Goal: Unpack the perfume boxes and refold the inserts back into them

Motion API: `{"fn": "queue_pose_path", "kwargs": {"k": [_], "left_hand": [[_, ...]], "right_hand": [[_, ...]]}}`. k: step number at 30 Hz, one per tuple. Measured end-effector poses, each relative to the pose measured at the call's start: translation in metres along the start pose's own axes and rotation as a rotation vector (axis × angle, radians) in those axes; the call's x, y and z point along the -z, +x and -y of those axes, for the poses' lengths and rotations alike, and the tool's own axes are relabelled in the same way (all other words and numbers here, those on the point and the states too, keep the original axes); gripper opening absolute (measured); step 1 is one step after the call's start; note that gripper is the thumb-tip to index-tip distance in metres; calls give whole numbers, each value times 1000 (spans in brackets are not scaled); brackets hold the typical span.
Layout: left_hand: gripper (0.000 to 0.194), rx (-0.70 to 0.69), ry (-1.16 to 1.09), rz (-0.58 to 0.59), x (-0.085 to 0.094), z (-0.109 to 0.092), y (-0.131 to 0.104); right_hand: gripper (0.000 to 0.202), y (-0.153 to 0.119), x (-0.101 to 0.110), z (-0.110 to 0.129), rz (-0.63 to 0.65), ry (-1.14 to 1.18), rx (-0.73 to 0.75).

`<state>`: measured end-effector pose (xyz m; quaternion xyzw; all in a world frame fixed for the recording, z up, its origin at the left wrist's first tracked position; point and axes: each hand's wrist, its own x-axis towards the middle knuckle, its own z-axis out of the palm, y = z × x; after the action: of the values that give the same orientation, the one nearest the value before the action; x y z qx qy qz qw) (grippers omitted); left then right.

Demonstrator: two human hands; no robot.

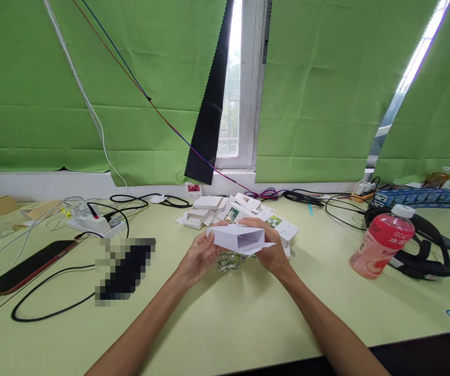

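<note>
A small white paper box (228,238) is held above the table between my two hands, its open end and a loose flap on the right side. My left hand (199,256) grips the box's left end, thumb on the near face. My right hand (270,250) has its fingers closed round the box's right side, near the opening. Just below the box is a clear glass bottle (228,261), partly hidden by the box. Behind my hands lies a pile of flat and folded white boxes (205,209), some printed with plant pictures.
To the right stand a pink drink bottle (383,243) and a black headset-like strap (424,261). At the left lie a phone (29,267), a power strip (95,222) and a blurred dark object (127,271). Black cables (307,198) run along the table's back edge.
</note>
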<state>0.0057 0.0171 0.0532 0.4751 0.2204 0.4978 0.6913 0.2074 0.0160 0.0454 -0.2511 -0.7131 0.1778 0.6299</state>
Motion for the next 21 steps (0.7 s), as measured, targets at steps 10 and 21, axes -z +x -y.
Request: {"fn": "queue_pose_path", "kwargs": {"k": [10,21], "left_hand": [[46,28,-28,49,-6,-2,-1],[43,59,-66,69,-10,-3,-3]], "right_hand": [[27,-2,-2,0,24,-59,46],[28,-4,-2,1,22,-97,112]]}}
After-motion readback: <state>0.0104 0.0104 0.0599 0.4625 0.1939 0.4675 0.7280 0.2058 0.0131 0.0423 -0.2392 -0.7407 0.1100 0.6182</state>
